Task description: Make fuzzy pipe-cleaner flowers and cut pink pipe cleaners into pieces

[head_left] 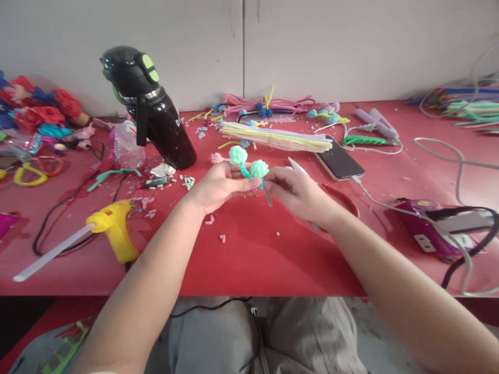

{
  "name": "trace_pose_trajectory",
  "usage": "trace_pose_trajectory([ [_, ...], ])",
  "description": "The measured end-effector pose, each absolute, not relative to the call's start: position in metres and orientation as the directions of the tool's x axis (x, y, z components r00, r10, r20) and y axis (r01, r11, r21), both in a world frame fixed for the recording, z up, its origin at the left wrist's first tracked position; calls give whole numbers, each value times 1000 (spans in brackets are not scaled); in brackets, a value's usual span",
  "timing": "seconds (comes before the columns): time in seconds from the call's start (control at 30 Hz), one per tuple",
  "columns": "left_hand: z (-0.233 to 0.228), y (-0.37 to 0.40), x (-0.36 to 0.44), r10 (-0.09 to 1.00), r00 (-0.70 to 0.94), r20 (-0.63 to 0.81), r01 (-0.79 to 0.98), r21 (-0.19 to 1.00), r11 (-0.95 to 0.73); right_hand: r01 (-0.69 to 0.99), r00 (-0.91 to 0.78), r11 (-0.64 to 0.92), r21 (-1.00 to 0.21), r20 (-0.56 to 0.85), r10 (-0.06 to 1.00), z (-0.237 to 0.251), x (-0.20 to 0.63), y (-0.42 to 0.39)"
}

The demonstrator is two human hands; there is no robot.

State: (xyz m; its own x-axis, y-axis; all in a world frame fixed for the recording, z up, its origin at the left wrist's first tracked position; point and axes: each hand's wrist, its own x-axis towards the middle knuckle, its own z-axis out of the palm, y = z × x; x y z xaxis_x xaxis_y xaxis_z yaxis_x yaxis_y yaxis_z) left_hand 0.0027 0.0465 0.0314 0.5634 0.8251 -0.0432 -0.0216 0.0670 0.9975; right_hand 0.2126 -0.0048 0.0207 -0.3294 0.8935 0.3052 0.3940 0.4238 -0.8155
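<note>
White "D" on the black bottle (161,124), rest of its lettering unreadable

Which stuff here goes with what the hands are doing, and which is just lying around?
Goes with it:
green fluffy balls, in the left hand, with the right hand at their teal stem
probably the pastel fuzzy sticks
maybe the yellow glue gun

Seems just lying around:
black bottle
phone
clear plastic bottle

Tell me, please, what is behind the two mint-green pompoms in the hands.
Beyond the pompoms lies a bundle of pale pipe cleaners on the red table; what the pompoms cover cannot be seen.
</note>
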Motion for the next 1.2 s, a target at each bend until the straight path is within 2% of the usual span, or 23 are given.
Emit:
trace_pose_trajectory([
  [0.1, 36, 50, -8, 881, 465, -86, 130, 991, 28, 430, -333, 419, -800, 291, 897, 20, 220, -3],
  [0.2, 41, 53, -17, 964, 257, 68, 356, 921, -160, 466, -378, 414, -782, 248, 892, 18, 229, 1],
  [0.23, 42, 52, -18, 952, 268, 148, 399, 883, -249, 473, -410, 420, -775, 229, 883, 18, 231, 2],
  [0.3, 46, 48, -16, 883, 400, 247, 420, 806, -416, 490, -483, 438, -754, 183, 856, 18, 234, 3],
  [0.37, 48, 41, -11, 800, 561, 214, 417, 762, -496, 522, -537, 448, -726, 129, 834, 19, 235, 3],
  [0.47, 45, 33, -1, 738, 674, 40, 477, 739, -476, 591, -559, 451, -669, 63, 827, 20, 233, 2],
  [0.57, 38, 29, 6, 738, 672, -62, 532, 733, -424, 666, -540, 476, -575, 69, 839, 19, 232, 1],
  [0.77, 34, 29, 13, 763, 641, -85, 519, 781, -348, 742, -533, 558, -372, 177, 827, 20, 230, 2],
  [0.97, 32, 32, 12, 740, 654, -158, 507, 818, -273, 755, -524, 549, -358, 174, 834, 22, 228, 2],
  [1.07, 31, 33, 12, 758, 638, -138, 496, 826, -268, 773, -493, 538, -336, 215, 843, 23, 225, 0],
  [1.2, 28, 34, 14, 802, 592, -81, 492, 824, -281, 798, -476, 552, -243, 306, 824, 26, 219, -1],
])
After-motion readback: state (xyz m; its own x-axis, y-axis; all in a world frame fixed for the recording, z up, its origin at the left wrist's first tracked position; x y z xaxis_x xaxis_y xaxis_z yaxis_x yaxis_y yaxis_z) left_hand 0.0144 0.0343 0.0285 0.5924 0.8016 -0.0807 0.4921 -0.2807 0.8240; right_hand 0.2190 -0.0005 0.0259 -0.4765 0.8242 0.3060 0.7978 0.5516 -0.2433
